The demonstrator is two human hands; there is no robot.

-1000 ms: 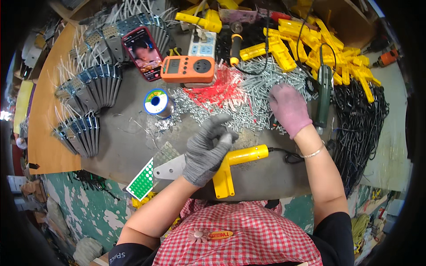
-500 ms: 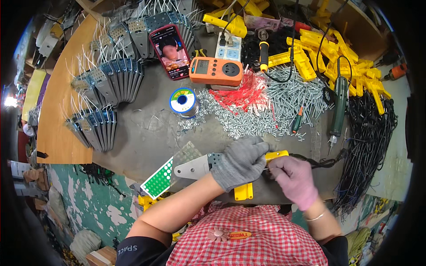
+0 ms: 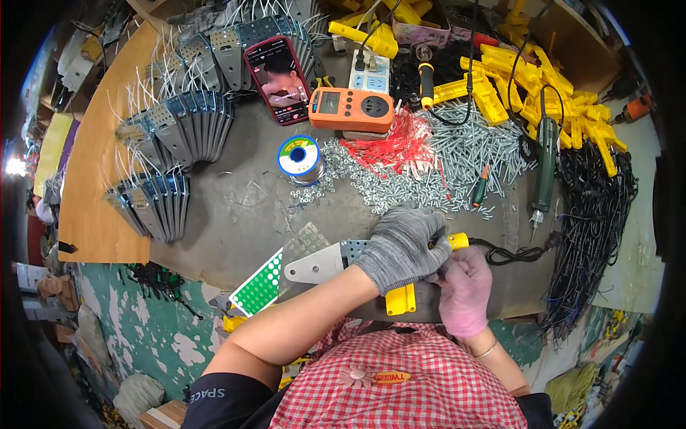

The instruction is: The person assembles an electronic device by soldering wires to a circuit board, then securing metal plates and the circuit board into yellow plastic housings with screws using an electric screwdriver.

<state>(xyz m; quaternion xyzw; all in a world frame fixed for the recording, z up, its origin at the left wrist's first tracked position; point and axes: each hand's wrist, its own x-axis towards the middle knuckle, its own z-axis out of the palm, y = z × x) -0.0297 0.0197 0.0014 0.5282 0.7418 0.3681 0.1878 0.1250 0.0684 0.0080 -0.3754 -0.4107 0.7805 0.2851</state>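
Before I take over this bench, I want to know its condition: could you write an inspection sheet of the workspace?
Surface: grey tabletop, thin wire scraps on it.
Job's things: yellow handle; grey metal plate to its left.
Clutter: loose screws, red pieces, spool, phone.
Hands: gloved left hand curled over the handle; gloved right hand beside it, grip hidden.
Cables: black cord right of the handle; black cable bundle at far right.
Surroundings: patchy green surface beyond the tabletop's near edge.

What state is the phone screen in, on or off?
On: the red-cased phone faces up with a lit, coloured picture filling most of its screen.
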